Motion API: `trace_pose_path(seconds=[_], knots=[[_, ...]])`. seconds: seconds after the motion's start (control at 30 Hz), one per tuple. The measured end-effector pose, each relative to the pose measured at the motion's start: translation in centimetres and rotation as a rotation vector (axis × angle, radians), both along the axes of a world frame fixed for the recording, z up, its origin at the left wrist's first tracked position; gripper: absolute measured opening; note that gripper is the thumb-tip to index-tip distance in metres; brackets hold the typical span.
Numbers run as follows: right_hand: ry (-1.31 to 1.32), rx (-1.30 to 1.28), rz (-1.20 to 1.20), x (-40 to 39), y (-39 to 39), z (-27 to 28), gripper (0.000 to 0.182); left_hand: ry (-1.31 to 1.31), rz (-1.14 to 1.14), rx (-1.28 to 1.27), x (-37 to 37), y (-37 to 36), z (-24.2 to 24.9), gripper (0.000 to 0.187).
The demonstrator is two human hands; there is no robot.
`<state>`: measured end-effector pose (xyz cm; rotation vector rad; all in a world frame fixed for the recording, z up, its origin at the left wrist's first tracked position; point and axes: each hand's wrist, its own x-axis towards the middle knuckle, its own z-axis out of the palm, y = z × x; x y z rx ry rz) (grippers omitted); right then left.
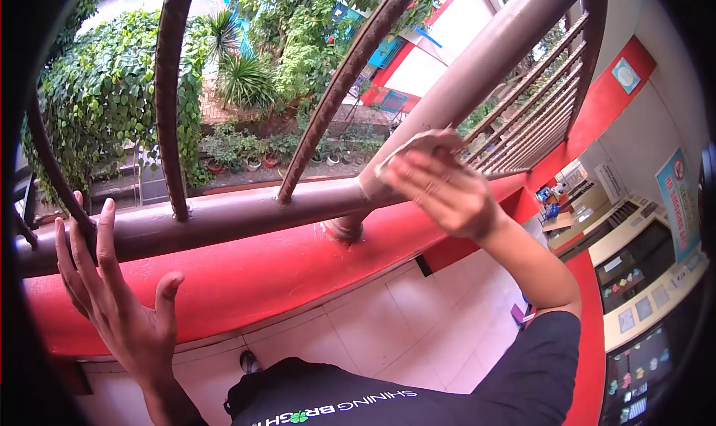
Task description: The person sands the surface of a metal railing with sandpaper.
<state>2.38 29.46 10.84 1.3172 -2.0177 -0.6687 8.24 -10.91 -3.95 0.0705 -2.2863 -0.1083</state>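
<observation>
A brown metal railing runs across the view, with a thick post rising from it toward the upper right. My right hand holds a greyish cloth against the lower part of this post, near its joint with the rail. The cloth is partly hidden under the fingers. At the left, my left hand has its fingers spread, with the fingertips at the rail beside a thin vertical bar. Nothing is held in it. Thin rusty-looking bars stand up from the rail.
Below the rail is a red ledge, then a pale tiled floor. Beyond the bars are leafy plants and pots. On the right, a corridor has dark display boards and a no-smoking banner.
</observation>
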Motion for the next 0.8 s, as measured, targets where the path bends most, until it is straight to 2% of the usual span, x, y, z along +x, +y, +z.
trace_pose_path(seconds=[0.07,0.13,0.17,0.2,0.27,0.3,0.4,0.43,0.47,0.53,0.63,0.67,0.73,0.77,0.8], knots=[[-0.038,0.019,0.041,-0.2,0.2,0.7,0.029,0.009,0.000,-0.003,-0.1,0.1,0.0,0.095],[0.221,-0.137,-0.025,-0.5,-0.4,4.8,0.029,0.062,0.000,0.021,-0.3,0.3,-0.3,0.095],[0.262,-0.191,-0.009,-0.8,-0.6,4.7,0.030,0.054,-0.002,0.023,-0.1,0.4,-0.4,0.095],[0.075,-0.167,0.016,-0.8,-0.8,2.4,0.027,0.043,0.012,0.011,-0.1,0.5,-0.5,0.095],[-0.049,0.103,0.161,-1.3,-0.2,0.4,0.027,0.052,0.039,-0.013,-0.4,0.1,-0.2,0.095],[-0.008,0.132,0.200,-1.7,0.1,1.6,0.027,0.063,0.014,0.001,-0.4,0.0,-0.3,0.096],[0.210,-0.147,-0.010,-0.6,-1.5,5.5,0.031,0.039,-0.003,0.013,-0.1,-0.1,-0.4,0.097],[0.199,-0.144,-0.009,-0.7,-1.8,4.0,0.031,0.033,0.014,0.004,-0.1,-0.1,-0.2,0.098],[0.050,-0.006,-0.026,-0.1,-1.8,3.0,0.030,0.036,0.013,0.003,-0.2,-0.1,-0.2,0.098],[-0.051,0.094,0.025,-0.3,-1.6,3.1,0.030,0.033,-0.001,0.013,-0.2,-0.3,-0.4,0.098],[0.230,-0.126,-0.079,-0.2,-4.0,9.0,0.026,0.031,0.002,-0.001,-0.2,-0.4,-0.4,0.097],[0.202,-0.195,-0.115,0.2,-4.6,9.4,0.025,0.028,-0.001,0.000,-0.2,-0.4,-0.4,0.097],[0.107,-0.045,-0.268,1.1,-5.9,4.9,0.027,0.038,-0.009,0.022,-0.2,-0.6,-0.5,0.097],[-0.086,0.054,-0.300,1.4,-6.1,2.5,0.036,0.038,-0.016,0.023,-0.3,-0.7,-0.5,0.097],[-0.135,0.041,-0.259,1.3,-6.2,1.7,0.034,0.034,-0.018,0.032,-0.2,-0.8,-0.5,0.097]])
